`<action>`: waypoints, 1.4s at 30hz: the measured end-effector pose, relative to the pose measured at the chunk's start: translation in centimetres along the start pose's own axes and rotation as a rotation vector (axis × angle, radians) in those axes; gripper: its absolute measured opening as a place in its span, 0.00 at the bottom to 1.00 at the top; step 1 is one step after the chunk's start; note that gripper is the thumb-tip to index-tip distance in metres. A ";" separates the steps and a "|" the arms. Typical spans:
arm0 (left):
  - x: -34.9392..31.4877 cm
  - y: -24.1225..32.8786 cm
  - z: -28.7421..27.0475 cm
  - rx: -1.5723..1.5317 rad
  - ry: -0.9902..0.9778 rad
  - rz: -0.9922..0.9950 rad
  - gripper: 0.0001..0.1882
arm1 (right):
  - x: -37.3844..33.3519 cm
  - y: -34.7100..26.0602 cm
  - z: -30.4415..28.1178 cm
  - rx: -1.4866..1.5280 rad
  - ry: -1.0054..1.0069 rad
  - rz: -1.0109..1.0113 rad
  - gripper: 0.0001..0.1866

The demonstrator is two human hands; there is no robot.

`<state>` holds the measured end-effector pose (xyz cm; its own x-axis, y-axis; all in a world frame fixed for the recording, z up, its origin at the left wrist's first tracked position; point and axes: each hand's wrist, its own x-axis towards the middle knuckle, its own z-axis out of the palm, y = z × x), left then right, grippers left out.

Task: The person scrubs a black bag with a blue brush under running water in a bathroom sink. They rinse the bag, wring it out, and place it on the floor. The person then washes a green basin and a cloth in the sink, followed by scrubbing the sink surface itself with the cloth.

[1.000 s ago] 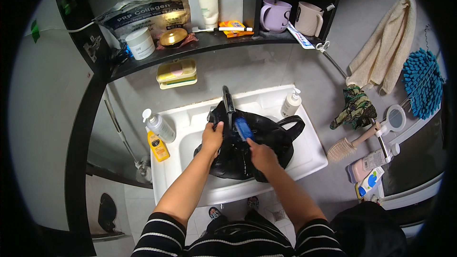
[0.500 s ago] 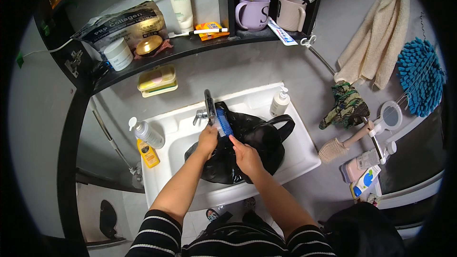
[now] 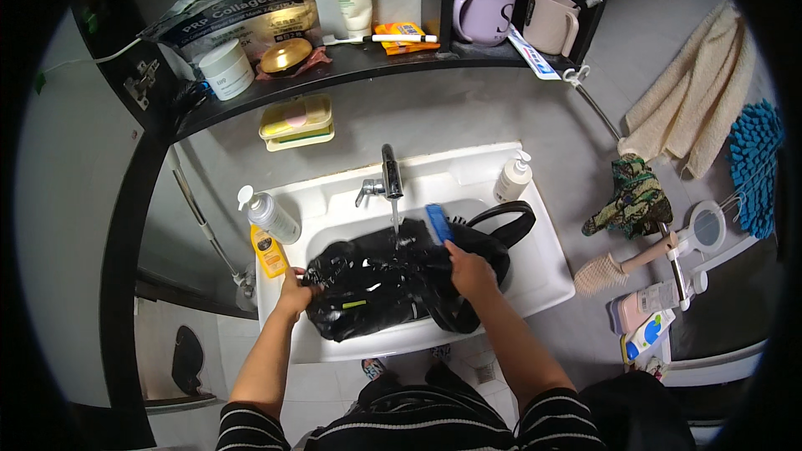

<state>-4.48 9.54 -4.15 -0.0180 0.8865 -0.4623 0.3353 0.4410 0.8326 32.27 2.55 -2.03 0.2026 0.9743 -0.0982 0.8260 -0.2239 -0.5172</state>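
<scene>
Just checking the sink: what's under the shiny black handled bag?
Under the shiny black handled bag is the smooth white sink; its rim and some inner wall show, but the bag covers the bottom.

Toiletries on the shelf and sink

Toward the left end of the black shelf (image 3: 368, 63), a white jar (image 3: 225, 73) stands before a dark pouch (image 3: 238, 21), a round gold case (image 3: 286, 56) near it. Toward the right end are a purple mug (image 3: 486, 17) and a beige mug (image 3: 550, 23); a toothpaste tube (image 3: 533, 56) slants over the front edge. A yellow bottle (image 3: 268, 252) stands at the sink's (image 3: 543, 271) left edge, a white pump bottle (image 3: 512, 181) at its back right corner.
</scene>
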 end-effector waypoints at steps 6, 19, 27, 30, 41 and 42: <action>1.5 1.4 2.7 0.652 -0.171 0.322 0.56 | -2.2 -7.4 -0.9 0.048 -0.107 -0.186 0.20; 2.0 5.7 2.5 0.379 0.326 0.549 0.12 | -1.2 -1.2 -4.5 -0.106 0.074 -0.147 0.22; 5.7 5.9 -1.2 0.200 0.239 0.304 0.09 | -0.6 5.4 -3.3 -0.146 0.083 0.143 0.21; 6.2 5.1 -0.8 0.401 0.290 0.294 0.17 | -2.0 -1.8 -2.4 0.089 0.115 -0.096 0.20; 3.7 7.3 1.4 0.799 0.370 0.338 0.30 | -0.1 0.5 0.3 -0.115 0.189 -0.102 0.20; 3.3 7.4 1.2 0.761 0.421 0.397 0.30 | -0.6 -1.5 -0.5 -0.088 0.199 -0.110 0.20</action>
<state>-0.96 15.58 0.07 -0.0592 0.9948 0.0825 0.9097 0.0198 0.4147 31.21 2.29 -0.77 0.2012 0.9711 0.1286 0.8900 -0.1264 -0.4382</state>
